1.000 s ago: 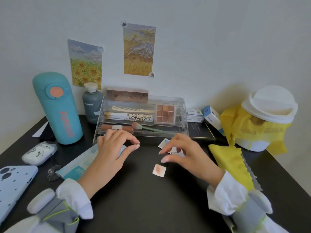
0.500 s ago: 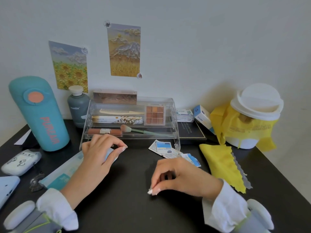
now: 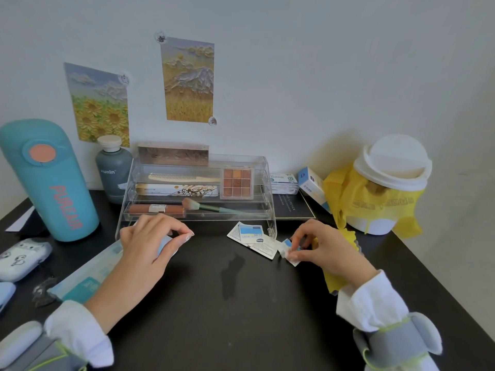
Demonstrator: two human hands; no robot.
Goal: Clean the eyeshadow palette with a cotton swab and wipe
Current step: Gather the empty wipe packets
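The eyeshadow palette with brown and orange pans stands upright inside the clear acrylic organizer at the back. My right hand pinches a small crumpled white wipe together with a blue-and-white scrap of wrapper, just right of two torn wipe sachets on the black desk. My left hand hovers with curled fingers, nothing in it, over the end of a long pale-blue swab packet. A damp streak marks the desk between my hands.
A teal bottle and a grey bottle stand at the back left. A small white bin with a yellow bag sits at the back right, a yellow cloth under my right wrist. An earbud case lies far left.
My right hand picked the stained wipe off the desk and carried it right to the torn sachets. A damp streak shows where it lay. My left hand barely moved.
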